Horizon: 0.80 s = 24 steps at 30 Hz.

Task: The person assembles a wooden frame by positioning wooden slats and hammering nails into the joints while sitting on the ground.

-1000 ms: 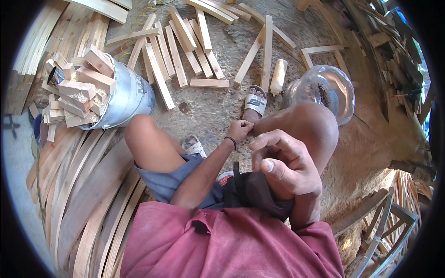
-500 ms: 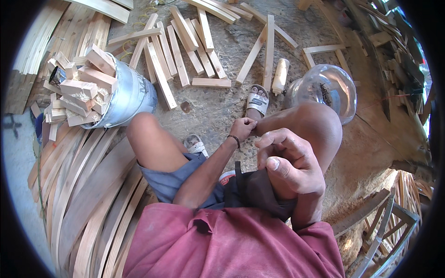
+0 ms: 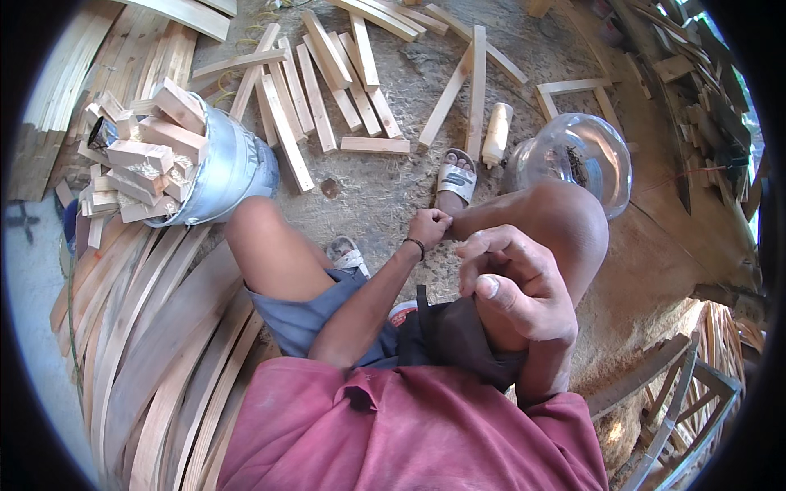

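Observation:
My left hand [image 3: 429,229], with a dark bracelet at the wrist, rests by my right shin just behind the sandal [image 3: 457,180]. Its fingers are closed, and whatever they may hold is hidden or too small to name. Raised in front of my right thigh, my right hand [image 3: 524,282] has loosely curled fingers with a gap between them and the thumb. Nothing shows in it. Past my right foot lie a plastic bottle [image 3: 497,135] of pale contents and a clear plastic container [image 3: 610,168] with small dark pieces inside.
A metal bucket [image 3: 237,168] heaped with wood blocks [image 3: 139,155] stands at left. Several wooden strips [image 3: 318,98] lie scattered ahead on the floor. Long boards [image 3: 155,352] are stacked at lower left. A wood frame [image 3: 573,87] lies far right, a metal frame [image 3: 684,409] lower right.

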Each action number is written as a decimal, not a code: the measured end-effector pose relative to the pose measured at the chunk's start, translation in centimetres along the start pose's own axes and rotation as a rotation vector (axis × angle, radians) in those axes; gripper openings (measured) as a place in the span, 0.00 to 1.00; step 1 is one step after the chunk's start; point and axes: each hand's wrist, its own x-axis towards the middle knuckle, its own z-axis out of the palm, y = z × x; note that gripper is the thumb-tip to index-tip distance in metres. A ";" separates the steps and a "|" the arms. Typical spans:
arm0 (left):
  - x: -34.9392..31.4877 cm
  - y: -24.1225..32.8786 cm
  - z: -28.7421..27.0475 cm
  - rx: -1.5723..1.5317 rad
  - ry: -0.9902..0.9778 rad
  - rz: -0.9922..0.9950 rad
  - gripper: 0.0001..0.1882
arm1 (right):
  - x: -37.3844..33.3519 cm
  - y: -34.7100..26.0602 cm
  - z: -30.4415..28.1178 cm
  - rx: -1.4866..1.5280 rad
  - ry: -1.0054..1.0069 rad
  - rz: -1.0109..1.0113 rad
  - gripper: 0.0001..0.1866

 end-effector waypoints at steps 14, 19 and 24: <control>0.8 -2.5 1.0 0.071 0.161 -0.005 0.10 | 0.1 -0.2 0.4 0.018 -0.029 0.053 0.17; -1.0 0.2 0.2 -0.077 -0.039 -0.040 0.11 | 0.2 0.2 0.1 0.052 -0.029 -0.015 0.17; 0.3 -1.0 0.6 0.009 0.171 -0.020 0.10 | 0.1 -0.3 0.6 -0.004 -0.054 0.067 0.18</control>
